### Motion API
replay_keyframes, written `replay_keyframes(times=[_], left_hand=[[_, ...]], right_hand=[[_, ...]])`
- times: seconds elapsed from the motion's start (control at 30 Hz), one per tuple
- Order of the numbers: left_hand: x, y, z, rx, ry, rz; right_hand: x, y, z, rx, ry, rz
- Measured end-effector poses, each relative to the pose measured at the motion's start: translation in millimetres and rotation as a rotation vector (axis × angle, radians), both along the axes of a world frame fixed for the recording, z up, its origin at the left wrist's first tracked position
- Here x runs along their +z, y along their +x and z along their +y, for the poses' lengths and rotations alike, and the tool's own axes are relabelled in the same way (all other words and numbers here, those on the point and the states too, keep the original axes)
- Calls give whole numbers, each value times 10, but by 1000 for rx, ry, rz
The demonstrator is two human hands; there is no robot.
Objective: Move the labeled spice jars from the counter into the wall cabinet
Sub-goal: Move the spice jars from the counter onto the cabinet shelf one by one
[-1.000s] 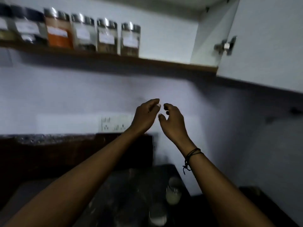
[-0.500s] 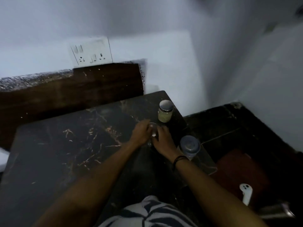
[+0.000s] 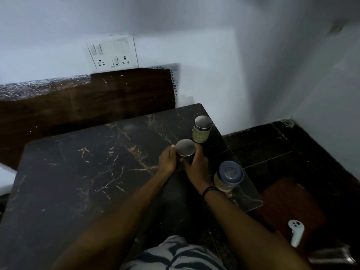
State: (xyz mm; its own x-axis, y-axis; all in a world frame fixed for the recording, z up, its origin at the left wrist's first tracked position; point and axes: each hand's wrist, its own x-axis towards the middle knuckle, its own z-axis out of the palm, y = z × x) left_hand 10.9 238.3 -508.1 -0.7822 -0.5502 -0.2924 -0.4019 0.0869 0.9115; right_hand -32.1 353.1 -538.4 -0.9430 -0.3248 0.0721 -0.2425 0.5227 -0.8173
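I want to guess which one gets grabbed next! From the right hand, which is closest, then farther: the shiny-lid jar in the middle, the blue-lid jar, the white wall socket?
1. Steel-lidded jar, held between the right hand and left hand.
2. Blue-lidded plastic jar, beside the right wrist.
3. White wall socket panel, up on the wall, far back.

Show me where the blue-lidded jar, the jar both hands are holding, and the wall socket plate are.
blue-lidded jar (image 3: 231,172), head view, on its blue lid.
held jar (image 3: 185,147), head view, on its metal lid.
wall socket plate (image 3: 112,52), head view, on the plate's middle.
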Motion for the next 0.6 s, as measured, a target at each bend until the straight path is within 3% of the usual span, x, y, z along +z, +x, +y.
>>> replay_keyframes(times=[0.13,0.37,0.47,0.6], left_hand=[[119,-20,-182,97,5,100],[382,23,-448,-75,503,163],[439,71,-501,-139,585,168],[453,159,-501,-140,521,159]], right_hand=[[229,-153,-34,28,-305,-110],[622,-343,-207,63,-708,-460],[679,-301,-313,55,-736,-609],[716,-160,-396,104,-683,-672]])
